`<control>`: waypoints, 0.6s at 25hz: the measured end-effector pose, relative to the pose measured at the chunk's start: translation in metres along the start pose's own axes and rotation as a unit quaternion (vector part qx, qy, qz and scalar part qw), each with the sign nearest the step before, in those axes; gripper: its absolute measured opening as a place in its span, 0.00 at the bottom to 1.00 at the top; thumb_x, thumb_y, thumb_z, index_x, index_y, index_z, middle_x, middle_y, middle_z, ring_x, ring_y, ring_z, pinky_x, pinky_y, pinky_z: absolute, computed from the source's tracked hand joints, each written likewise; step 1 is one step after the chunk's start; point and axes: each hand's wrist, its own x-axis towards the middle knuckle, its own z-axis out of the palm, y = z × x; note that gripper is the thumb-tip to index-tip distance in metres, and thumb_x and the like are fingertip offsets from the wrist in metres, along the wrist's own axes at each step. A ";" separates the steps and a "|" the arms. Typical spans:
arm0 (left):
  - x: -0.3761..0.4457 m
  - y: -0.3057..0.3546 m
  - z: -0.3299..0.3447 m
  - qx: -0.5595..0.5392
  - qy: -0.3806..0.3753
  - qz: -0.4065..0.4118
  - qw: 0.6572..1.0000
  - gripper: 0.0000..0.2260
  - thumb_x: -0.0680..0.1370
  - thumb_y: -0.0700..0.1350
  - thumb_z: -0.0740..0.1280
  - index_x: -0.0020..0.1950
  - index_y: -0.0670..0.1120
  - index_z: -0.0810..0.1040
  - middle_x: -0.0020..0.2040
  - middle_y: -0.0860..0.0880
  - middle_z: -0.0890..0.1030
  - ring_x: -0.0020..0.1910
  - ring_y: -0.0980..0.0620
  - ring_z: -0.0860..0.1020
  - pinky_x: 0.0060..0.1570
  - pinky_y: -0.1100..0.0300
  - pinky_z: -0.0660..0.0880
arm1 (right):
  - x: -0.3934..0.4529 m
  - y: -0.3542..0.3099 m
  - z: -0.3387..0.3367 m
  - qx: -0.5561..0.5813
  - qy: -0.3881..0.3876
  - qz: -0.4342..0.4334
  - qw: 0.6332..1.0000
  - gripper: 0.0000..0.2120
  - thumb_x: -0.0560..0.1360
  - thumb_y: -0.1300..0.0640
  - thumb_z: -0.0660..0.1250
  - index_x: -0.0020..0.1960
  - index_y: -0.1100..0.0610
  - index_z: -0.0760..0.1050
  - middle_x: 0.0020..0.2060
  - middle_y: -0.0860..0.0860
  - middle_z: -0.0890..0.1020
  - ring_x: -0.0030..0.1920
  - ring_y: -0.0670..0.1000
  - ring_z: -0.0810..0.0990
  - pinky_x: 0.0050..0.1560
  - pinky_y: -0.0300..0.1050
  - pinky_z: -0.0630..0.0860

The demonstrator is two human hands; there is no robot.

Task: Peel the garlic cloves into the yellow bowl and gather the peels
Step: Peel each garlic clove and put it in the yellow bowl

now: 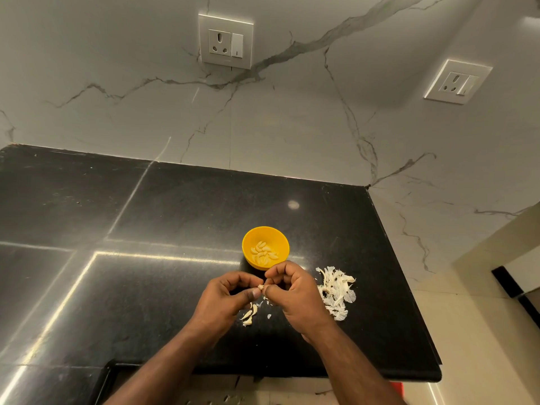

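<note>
Two bare hands meet just above a black stone bench [181,206], near its front right corner. The left hand [225,299] and the right hand [295,293] both have curled fingers, and their thumbs and fingertips pinch one small pale garlic clove [260,287] between them. The clove is mostly hidden, so which way its long axis runs cannot be told.

Just behind the hands stands a small yellow bowl [265,251], upright, holding a heap of peeled cloves [264,252] that lie at mixed angles. To the right of the right hand a pile of papery white peels [336,290] lies on the bench. A few smaller peel scraps [249,314] lie under and between the hands.

The bench is dark, polished and speckled, with bright streaks of reflected light. Behind it rises a wall of pale marble [117,97] with grey veins. Two white wall sockets, each with a switch, are set in it: one at centre [225,41] and one to the right [458,81]. No writing can be read.
</note>
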 end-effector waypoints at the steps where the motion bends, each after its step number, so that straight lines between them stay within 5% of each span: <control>1: 0.000 0.000 0.000 -0.008 0.000 0.000 1.000 0.06 0.77 0.37 0.72 0.50 0.46 0.85 0.45 0.46 0.86 0.45 0.49 0.83 0.47 0.54 0.79 | 0.001 0.001 0.000 -0.005 0.003 0.000 1.000 0.10 0.71 0.70 0.72 0.48 0.58 0.79 0.36 0.50 0.82 0.37 0.45 0.79 0.41 0.41 0.76; 10: 0.003 -0.002 -0.001 -0.104 0.017 -0.022 0.994 0.06 0.76 0.38 0.72 0.50 0.48 0.86 0.45 0.43 0.85 0.43 0.48 0.80 0.45 0.53 0.77 | 0.002 0.015 -0.010 -0.077 0.033 0.058 0.995 0.07 0.69 0.61 0.71 0.44 0.51 0.83 0.36 0.48 0.84 0.37 0.46 0.80 0.45 0.52 0.80; 15: 0.005 -0.005 0.002 -0.087 0.023 -0.025 0.996 0.06 0.77 0.38 0.72 0.51 0.47 0.85 0.45 0.43 0.85 0.43 0.47 0.80 0.45 0.53 0.77 | 0.003 0.005 -0.010 -0.038 0.017 0.068 0.997 0.08 0.76 0.63 0.69 0.44 0.53 0.85 0.35 0.51 0.84 0.37 0.46 0.79 0.39 0.42 0.76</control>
